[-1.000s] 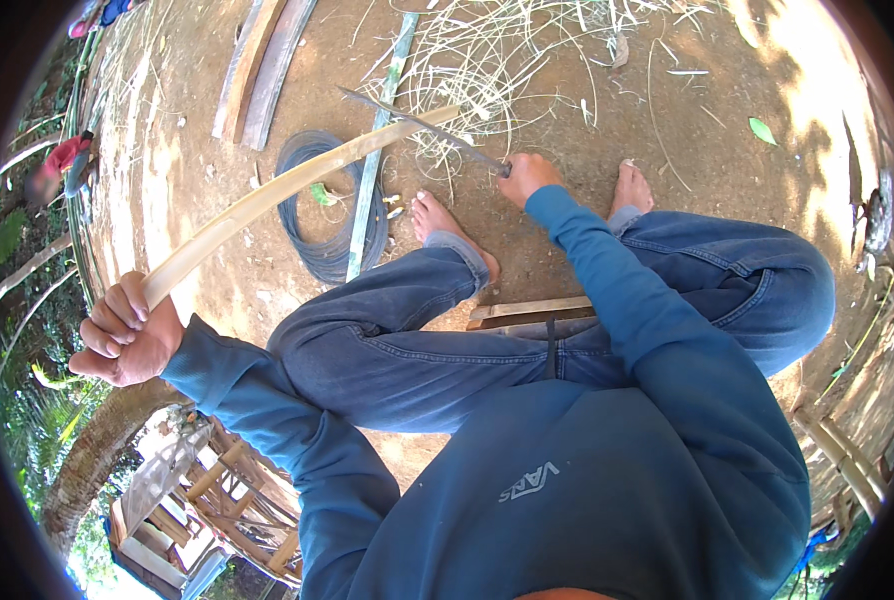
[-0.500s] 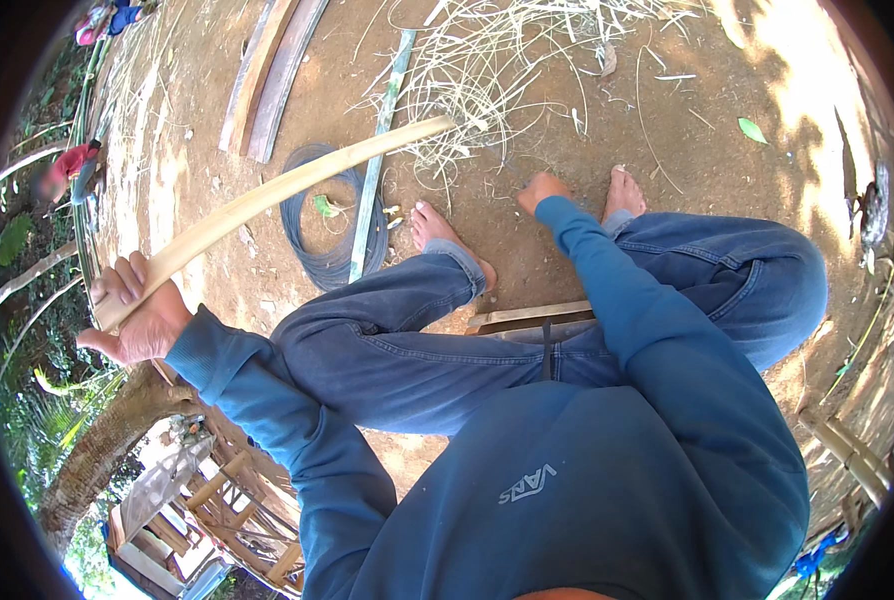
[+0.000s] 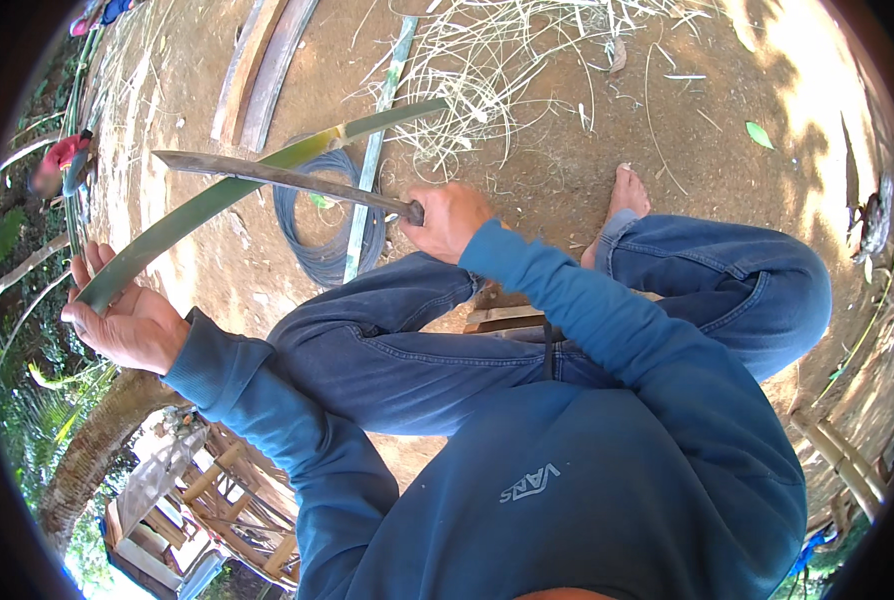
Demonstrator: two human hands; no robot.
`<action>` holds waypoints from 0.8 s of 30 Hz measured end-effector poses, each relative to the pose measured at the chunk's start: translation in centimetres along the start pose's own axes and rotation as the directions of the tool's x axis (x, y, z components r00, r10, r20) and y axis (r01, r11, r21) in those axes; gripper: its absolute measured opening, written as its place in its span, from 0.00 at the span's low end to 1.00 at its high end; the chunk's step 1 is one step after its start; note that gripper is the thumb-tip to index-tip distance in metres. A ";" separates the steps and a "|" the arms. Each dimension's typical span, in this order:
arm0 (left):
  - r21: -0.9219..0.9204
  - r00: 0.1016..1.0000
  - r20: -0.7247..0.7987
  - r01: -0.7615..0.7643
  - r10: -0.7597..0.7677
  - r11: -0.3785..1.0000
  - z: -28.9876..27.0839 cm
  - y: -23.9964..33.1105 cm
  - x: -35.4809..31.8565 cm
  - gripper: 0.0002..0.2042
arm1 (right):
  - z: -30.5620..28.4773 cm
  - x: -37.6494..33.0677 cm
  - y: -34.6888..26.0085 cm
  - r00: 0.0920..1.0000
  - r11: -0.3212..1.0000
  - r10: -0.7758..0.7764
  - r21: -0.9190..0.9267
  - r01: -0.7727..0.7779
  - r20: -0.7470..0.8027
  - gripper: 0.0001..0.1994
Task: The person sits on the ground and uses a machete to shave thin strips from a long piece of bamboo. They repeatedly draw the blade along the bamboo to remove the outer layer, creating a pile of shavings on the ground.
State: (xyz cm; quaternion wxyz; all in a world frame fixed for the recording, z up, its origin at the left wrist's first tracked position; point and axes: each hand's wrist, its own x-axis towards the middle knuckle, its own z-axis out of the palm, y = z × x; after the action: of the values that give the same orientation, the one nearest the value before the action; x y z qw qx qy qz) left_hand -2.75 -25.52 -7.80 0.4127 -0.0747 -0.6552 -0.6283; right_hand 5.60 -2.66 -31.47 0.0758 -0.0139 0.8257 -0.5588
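A long split bamboo strip (image 3: pixel 182 222) slants up and away from my left hand (image 3: pixel 127 310), its green outer face up and a pale node ring near its far part. The fingers of that hand are wrapped round the near end. My right hand (image 3: pixel 451 222) grips the short dark handle of a machete (image 3: pixel 277 177). Its long worn blade points left and lies across the bamboo strip in the view; whether the two touch I cannot tell. A heap of thin bamboo shavings (image 3: pixel 497 75) lies on the ground past the strip's far end.
On the dirt are a coil of dark wire (image 3: pixel 302 245), a narrow pale-green slat (image 3: pixel 365 200) across it, and wooden boards (image 3: pixel 267 75) beyond. My bare foot (image 3: pixel 627 190) rests at right. At far left another person in red (image 3: pixel 67 150) is beside greenery. Bamboo poles (image 3: pixel 842 455) lie lower right.
The bamboo strip has turned over from its pale inner face to its green side. My right hand has come up from the ground near my feet, now holding the machete across the strip.
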 end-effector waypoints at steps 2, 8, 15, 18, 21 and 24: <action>0.081 0.999 0.051 -0.003 -0.002 0.997 0.0 -0.1 0.3 0.21 | 0.5 0.2 0.6 1.000 1.000 0.011 0.009 -0.011 0.010 0.12; 0.059 0.999 0.007 0.040 -0.041 0.997 -2.0 -1.4 1.3 0.17 | -1.0 2.2 6.6 0.950 0.942 0.301 -0.184 -0.281 0.088 0.13; -0.001 0.999 -0.005 0.051 -0.051 0.999 -2.7 -2.0 1.8 0.15 | -1.3 1.8 6.2 0.975 0.938 0.222 -0.271 -0.214 -0.003 0.13; -0.036 0.996 0.035 0.085 -0.084 0.996 -2.9 -1.9 1.6 0.15 | -1.8 1.5 5.3 0.975 0.939 0.223 -0.272 -0.211 0.016 0.14; -0.038 0.993 0.092 0.076 -0.072 0.996 -3.0 -1.8 1.9 0.15 | -1.9 2.2 8.9 0.938 0.896 0.346 -0.294 -0.333 -0.007 0.15; -0.026 0.996 0.062 0.070 -0.068 0.997 -3.7 -2.4 2.1 0.15 | -3.8 2.2 13.5 0.821 0.772 0.571 -0.353 -0.529 0.017 0.16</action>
State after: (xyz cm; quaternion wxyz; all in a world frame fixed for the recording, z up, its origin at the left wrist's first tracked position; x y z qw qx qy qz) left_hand -3.98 -30.15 -8.80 0.3695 -0.0771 -0.6609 -0.6486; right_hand 3.73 5.68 -42.86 0.2835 0.1815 0.8691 -0.3624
